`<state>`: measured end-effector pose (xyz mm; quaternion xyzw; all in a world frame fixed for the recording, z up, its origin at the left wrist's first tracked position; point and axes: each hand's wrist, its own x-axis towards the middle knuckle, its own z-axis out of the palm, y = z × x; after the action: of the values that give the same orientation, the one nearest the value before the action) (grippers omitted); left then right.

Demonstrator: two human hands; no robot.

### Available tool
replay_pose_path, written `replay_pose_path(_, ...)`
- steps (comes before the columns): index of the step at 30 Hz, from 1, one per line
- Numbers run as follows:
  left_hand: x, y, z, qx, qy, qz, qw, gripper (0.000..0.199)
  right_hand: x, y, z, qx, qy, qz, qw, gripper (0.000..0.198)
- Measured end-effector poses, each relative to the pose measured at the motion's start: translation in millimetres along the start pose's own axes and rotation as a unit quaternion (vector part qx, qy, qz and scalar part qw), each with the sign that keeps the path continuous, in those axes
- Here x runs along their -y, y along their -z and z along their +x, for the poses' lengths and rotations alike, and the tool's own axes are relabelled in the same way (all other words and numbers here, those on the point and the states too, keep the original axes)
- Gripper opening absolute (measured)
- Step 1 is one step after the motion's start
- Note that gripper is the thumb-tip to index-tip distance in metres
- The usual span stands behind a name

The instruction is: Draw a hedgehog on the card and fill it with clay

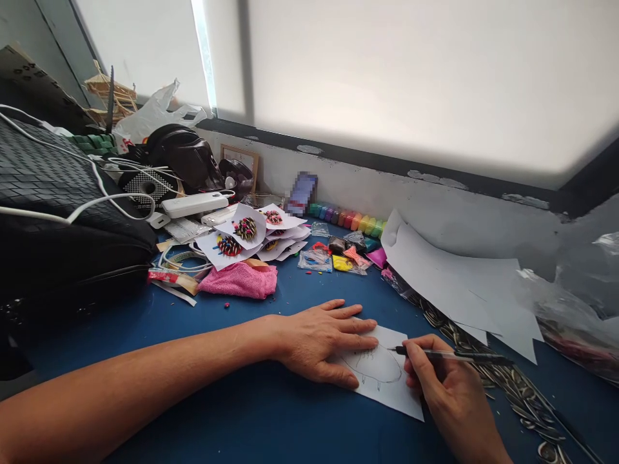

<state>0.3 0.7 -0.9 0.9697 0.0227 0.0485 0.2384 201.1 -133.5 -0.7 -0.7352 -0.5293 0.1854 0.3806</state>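
Note:
A small sheet of white paper lies on the blue tabletop, with a rounded body outline and short legs drawn on it in thin dark line. My left hand rests flat across the paper's left side, fingers spread, covering part of the drawing. In my right hand, a black pen is pinched between thumb and fingers. Its tip meets or nearly meets the paper at the outline's upper right. Just beyond the right hand are many striped sunflower seeds, spread in a long strip.
Large white sheets lie at the right, beside clear plastic. Farther back sit colored clay packets, a row of colorful tubs and decorated paper pieces. A pink cloth and black bag occupy the left.

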Motion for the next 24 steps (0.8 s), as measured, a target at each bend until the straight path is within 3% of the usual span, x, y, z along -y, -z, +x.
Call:
replay_pose_path(10,2.4,1.6,1.5,-0.001,-0.002,-0.024,1.0,0.081,1.3,-0.9,-4.6,-0.001,0.014,-0.009,1.0,0.042)
replay_pose_path(24,3.3,0.9,1.6,-0.005,-0.008,-0.001,1.0,0.082,-5.0,-4.7,-7.0,0.0,0.047,-0.034,0.998,0.039)
